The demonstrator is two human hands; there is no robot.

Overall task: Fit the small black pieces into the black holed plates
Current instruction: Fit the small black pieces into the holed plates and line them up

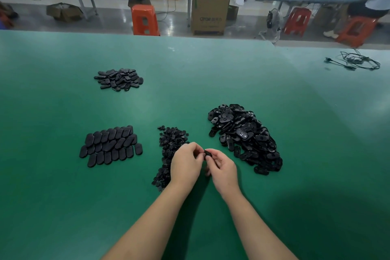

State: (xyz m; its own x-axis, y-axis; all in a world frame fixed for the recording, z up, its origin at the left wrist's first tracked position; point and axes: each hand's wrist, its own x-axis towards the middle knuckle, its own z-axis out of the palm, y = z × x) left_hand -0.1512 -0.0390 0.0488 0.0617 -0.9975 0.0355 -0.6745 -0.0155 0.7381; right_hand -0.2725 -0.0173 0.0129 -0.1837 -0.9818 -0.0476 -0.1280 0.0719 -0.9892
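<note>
Plate pinched between both hands above table.

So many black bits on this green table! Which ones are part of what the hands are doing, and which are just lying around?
Part of the job:
- plate held between left hand and right hand
- heap of holed plates
- heap of small pieces
- laid-out rows of plates
- far pile of plates

Lying about:
- cable tangle
- orange stool
- cardboard box
</note>
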